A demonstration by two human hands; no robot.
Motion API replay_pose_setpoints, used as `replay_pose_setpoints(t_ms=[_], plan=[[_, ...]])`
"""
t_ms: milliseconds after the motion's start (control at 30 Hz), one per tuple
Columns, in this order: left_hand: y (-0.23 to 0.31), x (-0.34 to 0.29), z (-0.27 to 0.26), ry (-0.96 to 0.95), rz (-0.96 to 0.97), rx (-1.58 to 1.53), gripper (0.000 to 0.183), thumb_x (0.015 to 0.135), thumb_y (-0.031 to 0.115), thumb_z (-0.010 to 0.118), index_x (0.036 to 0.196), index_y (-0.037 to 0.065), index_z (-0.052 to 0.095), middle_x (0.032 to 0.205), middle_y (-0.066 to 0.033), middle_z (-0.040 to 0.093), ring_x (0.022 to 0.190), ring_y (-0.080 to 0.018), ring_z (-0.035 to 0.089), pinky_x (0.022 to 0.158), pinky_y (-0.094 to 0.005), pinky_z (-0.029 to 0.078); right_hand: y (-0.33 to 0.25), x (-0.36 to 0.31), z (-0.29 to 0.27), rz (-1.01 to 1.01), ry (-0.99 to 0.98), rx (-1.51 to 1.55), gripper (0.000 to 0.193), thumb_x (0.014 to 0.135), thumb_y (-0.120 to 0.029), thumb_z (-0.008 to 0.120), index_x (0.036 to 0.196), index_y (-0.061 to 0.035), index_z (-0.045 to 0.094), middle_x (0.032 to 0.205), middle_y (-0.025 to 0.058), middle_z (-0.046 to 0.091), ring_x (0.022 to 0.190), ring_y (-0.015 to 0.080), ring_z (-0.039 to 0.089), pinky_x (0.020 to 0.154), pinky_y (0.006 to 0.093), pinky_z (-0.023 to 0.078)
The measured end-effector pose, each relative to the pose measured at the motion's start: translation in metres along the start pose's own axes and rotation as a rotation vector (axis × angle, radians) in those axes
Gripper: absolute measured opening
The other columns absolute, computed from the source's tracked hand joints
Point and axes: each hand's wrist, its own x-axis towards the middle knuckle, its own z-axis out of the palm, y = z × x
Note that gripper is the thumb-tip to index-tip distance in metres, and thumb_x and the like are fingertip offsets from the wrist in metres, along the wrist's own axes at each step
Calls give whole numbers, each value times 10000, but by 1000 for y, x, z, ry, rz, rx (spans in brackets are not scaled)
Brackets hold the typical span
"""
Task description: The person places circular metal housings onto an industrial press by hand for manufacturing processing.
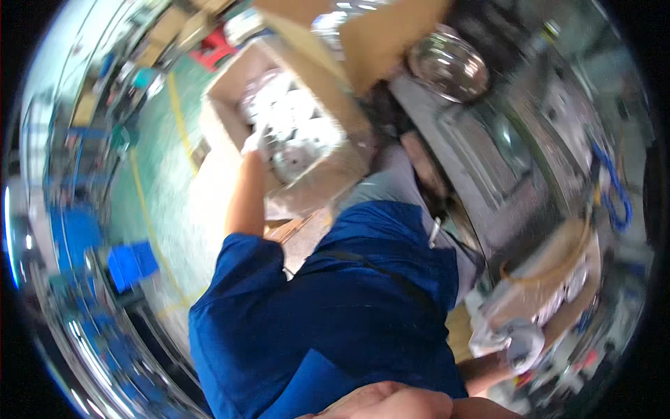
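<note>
My left hand (254, 142), in a white glove, reaches over the near left side of a cardboard box (328, 171). Inside the box lie several shiny round metal parts (286, 112), and the hand is at their edge; its fingers are smeared by motion. At the lower right, my right hand (491, 342), also gloved in white, is beside a second open carton (509, 304). A pale, round, shiny metal piece (525, 343) appears to be in that hand, though blur hides the exact grip.
Right of the box stands a grey metal machine bed (481, 167) with a polished metal bowl (448, 64) on it. A blue hose (615, 185) hangs at the far right. Green floor (157, 181) with yellow lines and a blue bin (132, 265) lie left.
</note>
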Motion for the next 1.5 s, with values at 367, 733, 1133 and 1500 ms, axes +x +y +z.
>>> replay_pose_setpoints(t_ms=[367,733,1133,1500], plan=[[63,-20,-4,144,245,1810,514,922,400,450,1373,158,413,1373,-10,425,1250,-200,365,1032,-389,312,11,64,49,683,255,-256,318,856,-156,648,1119,20,612,1017,100,660,887,169,612,809,296,486],[56,149,-98,-186,422,2287,520,958,398,418,1415,166,329,1347,-101,479,1261,-254,449,979,-412,414,73,35,65,825,40,-659,491,881,-483,545,1142,-73,614,1053,186,641,1002,318,612,855,372,477],[64,60,-52,-20,-218,324,640,917,548,419,1317,50,446,1112,-132,627,918,-361,618,781,-521,499,87,44,62,799,69,-839,502,863,-490,562,1159,-88,602,956,207,652,898,363,635,791,421,499],[51,11,18,139,136,1467,630,896,594,379,1255,107,553,1255,-129,572,1085,-257,583,910,-384,463,96,35,61,825,146,-815,416,872,-335,616,1126,-7,587,963,202,655,902,335,641,795,373,486]])
